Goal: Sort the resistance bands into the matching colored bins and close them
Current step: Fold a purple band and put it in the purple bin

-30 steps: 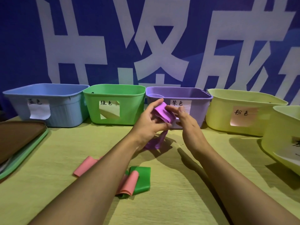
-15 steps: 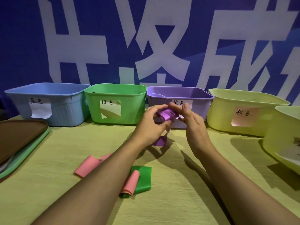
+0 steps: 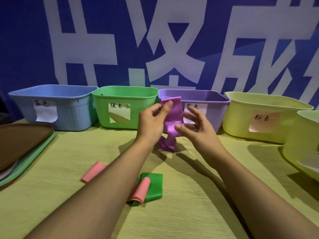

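- Along the table's (image 3: 181, 213) far edge we see a row of bins (image 3: 124, 107) standing side by side with no gap to reach through; their tops are open.
- At the right edge another yellow bin (image 3: 303, 145) juts inward.
- A stack of lids (image 3: 22, 144) fills the left edge.
- Between the forearms, near the front, folded pink and green bands (image 3: 148, 188) lie on the cloth.
- Bare cloth runs between those bands and the bins.

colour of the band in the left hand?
Purple band, pinched by the left hand; head view.
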Tool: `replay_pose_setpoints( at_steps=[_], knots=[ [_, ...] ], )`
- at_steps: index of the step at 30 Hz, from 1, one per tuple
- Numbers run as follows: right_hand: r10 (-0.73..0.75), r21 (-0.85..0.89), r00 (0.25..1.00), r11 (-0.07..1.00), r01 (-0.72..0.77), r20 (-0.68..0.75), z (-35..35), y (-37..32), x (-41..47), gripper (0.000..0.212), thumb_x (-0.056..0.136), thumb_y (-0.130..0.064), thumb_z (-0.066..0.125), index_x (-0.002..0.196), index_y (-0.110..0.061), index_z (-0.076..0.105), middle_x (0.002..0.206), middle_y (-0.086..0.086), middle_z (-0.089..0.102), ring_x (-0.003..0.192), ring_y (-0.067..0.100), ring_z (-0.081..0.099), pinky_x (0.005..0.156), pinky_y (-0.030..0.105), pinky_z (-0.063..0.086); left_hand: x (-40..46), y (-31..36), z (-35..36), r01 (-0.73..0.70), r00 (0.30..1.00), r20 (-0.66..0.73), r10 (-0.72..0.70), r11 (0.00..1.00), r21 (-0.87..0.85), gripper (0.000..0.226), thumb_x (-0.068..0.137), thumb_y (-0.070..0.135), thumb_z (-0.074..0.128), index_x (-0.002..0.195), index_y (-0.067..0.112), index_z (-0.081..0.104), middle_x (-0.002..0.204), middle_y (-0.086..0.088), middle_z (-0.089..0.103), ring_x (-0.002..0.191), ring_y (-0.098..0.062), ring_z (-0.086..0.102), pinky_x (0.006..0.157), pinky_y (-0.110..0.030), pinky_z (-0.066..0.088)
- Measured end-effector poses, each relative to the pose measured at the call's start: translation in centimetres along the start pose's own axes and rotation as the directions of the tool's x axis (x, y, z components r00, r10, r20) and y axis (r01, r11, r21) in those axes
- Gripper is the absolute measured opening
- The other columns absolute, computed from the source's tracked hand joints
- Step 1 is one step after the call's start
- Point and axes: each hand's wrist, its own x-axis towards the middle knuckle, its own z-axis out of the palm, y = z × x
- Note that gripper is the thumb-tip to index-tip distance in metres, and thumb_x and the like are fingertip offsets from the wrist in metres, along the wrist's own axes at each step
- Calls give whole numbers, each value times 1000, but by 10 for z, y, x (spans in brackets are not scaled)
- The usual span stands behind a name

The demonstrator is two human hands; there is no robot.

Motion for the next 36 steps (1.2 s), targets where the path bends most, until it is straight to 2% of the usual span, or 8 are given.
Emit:
replay_pose_setpoints(
  at_steps=[3, 5, 9, 11, 15, 19, 28, 36],
  knots=[
    [150, -34, 980, 989, -147, 133, 4, 8, -2, 89, 76, -24, 86, 151, -16, 40, 132, 6, 66, 109, 21, 72, 89, 41, 61, 0, 4, -2, -9, 999, -32, 7, 999, -39, 19, 86, 53, 68, 82, 37, 78, 88, 4, 79, 87, -22, 70, 87, -58, 58],
    [174, -68, 968, 984, -164, 184, 5, 9, -2, 61, 81, -17, 84, 135, -9, 57, 120, 12, 73, 99, 27, 76, 89, 45, 61, 1, 6, -2, -17, 999, -30, 15, 999, -40, 18, 87, 50, 69, 82, 35, 77, 85, 6, 78, 84, -19, 67, 85, -58, 58],
    [125, -379, 967, 925, -33, 221, 6, 2, -6, 37, 85, -20, 83, 120, -18, 71, 109, -8, 73, 80, -14, 67, 74, 4, 45, 2, 15, -2, -36, 999, -30, 34, 996, -78, 18, 93, 44, 69, 86, 30, 77, 87, 2, 77, 80, -17, 65, 74, -47, 55],
    [101, -387, 974, 922, -15, 203, 6, 0, -7, 34, 87, -18, 80, 119, -18, 70, 108, -12, 70, 71, -24, 60, 63, -1, 40, 6, 22, 0, -46, 998, -38, 43, 996, -77, 18, 93, 44, 69, 92, 28, 76, 92, 0, 78, 85, -17, 68, 79, -46, 57],
    [67, -265, 990, 964, -33, 121, 3, 3, -4, 16, 92, -12, 75, 108, -12, 73, 104, -3, 76, 79, 11, 76, 82, 31, 62, 24, 51, 6, -79, 997, -12, 79, 996, -47, 21, 94, 43, 70, 101, 25, 77, 98, 1, 79, 100, -28, 73, 94, -55, 58],
    [83, -201, 994, 977, -66, 77, 3, 1, -5, 12, 91, -16, 76, 99, -7, 73, 95, 11, 78, 85, 26, 76, 79, 42, 63, 47, 87, 5, -111, 994, 16, 112, 993, -41, 23, 95, 33, 71, 115, 22, 74, 104, 2, 79, 102, -21, 74, 92, -49, 61],
    [207, -71, 944, 978, -195, 259, 1, -17, -14, 18, 91, -20, 75, 91, -5, 65, 80, 13, 67, 70, 18, 64, 54, 27, 53, 62, 113, -3, -133, 989, 57, 136, 989, -60, 19, 95, 17, 72, 113, 21, 73, 112, -2, 76, 109, -20, 71, 95, -44, 60],
    [460, -226, 720, 887, -403, 519, -13, -30, -20, 23, 94, -18, 72, 97, 3, 65, 75, 19, 67, 54, 20, 65, 50, 26, 56, 56, 86, -1, -30, 995, 97, 37, 997, -67, 19, 95, 7, 69, 108, 20, 77, 116, -7, 75, 114, -25, 69, 101, -42, 57]
  ],
)
